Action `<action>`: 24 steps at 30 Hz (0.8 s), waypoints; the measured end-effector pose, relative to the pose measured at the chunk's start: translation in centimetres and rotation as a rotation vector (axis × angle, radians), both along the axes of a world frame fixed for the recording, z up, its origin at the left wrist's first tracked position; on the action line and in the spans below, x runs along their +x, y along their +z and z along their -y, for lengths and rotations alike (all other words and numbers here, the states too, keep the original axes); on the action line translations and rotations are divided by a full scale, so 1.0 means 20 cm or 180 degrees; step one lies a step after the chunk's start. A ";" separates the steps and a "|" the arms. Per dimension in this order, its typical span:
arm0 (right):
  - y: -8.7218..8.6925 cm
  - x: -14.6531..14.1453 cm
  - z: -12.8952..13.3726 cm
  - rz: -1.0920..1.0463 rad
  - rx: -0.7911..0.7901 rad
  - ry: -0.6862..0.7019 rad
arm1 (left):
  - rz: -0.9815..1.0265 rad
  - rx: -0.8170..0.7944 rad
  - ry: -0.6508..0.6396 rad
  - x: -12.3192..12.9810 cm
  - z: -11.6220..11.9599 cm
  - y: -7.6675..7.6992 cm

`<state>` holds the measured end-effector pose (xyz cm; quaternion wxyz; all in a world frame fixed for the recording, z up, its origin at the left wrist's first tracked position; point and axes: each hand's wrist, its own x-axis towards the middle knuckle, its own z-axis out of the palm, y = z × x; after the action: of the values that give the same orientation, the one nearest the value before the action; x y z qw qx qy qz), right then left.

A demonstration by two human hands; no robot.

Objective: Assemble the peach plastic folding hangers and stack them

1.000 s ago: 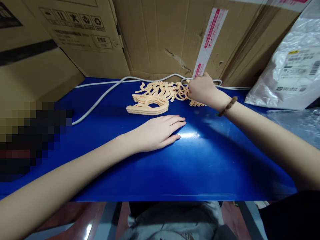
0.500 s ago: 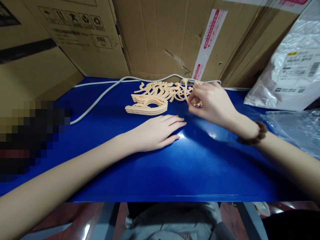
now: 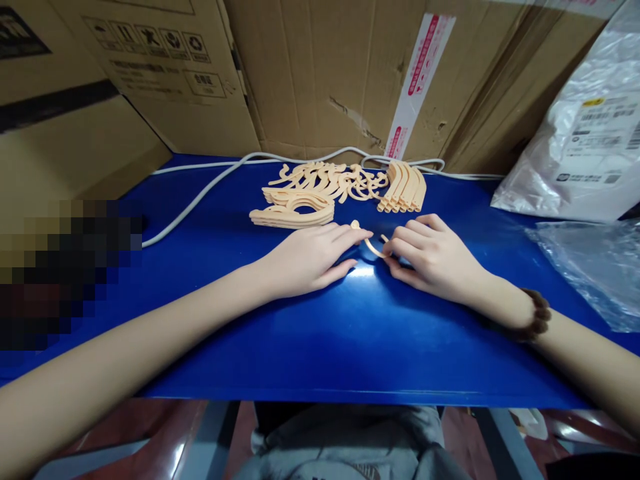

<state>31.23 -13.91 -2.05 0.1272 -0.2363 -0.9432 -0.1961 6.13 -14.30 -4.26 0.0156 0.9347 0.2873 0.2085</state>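
My right hand [image 3: 427, 257] pinches a cream plastic hanger hook [image 3: 373, 248] just above the blue table. The hook's rounded end points left, at the fingertips of my left hand [image 3: 320, 260]. That hand lies low with fingers stretched out and the thumb apart; it seems to touch the hook's end without gripping it. Beyond my left hand is a stack of cream folding hangers [image 3: 295, 219]. A loose pile of similar hooks [image 3: 325, 179] lies behind that stack. Several curved cream hanger arms [image 3: 405, 187] lie side by side past my right hand.
A white cable [image 3: 205, 190] runs across the back of the blue table [image 3: 320, 353]. Cardboard boxes [image 3: 320, 80] wall in the back and left. At right stand a white plastic package [image 3: 575, 147] and a clear plastic bag [image 3: 595, 267].
My right hand has drawn back from the far pieces toward my left hand, bringing a hook with it. The curved arms it covered now show. My left hand has barely moved.
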 end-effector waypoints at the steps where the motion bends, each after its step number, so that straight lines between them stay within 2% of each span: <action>1: 0.00 0.00 0.01 -0.0012 -0.0078 0.0070 | 0.0008 0.0098 -0.0026 0.00 0.00 0.00; 6: -0.02 -0.01 0.03 -0.0096 -0.0554 0.0276 | 0.0048 0.0377 -0.0120 -0.01 -0.01 -0.01; 14: -0.02 -0.02 0.04 -0.0265 -0.0775 0.0286 | -0.0089 0.0305 -0.0167 -0.01 0.00 -0.03; 17: 0.00 0.02 0.00 -0.0572 -0.0687 -0.0060 | -0.0125 0.0215 -0.0190 -0.01 0.00 -0.03; 20: 0.01 0.09 -0.08 -0.0962 -0.0479 -0.0768 | -0.0161 0.0168 -0.0184 -0.02 0.00 -0.03; 24: -0.02 0.19 -0.20 -0.0944 -0.0600 -0.1356 | -0.0177 0.0108 -0.0212 -0.02 0.00 -0.02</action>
<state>35.04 -9.88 -2.38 0.1972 -0.4663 -0.8574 -0.0930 5.79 -14.24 -4.70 -0.0014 0.9493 0.2528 0.1867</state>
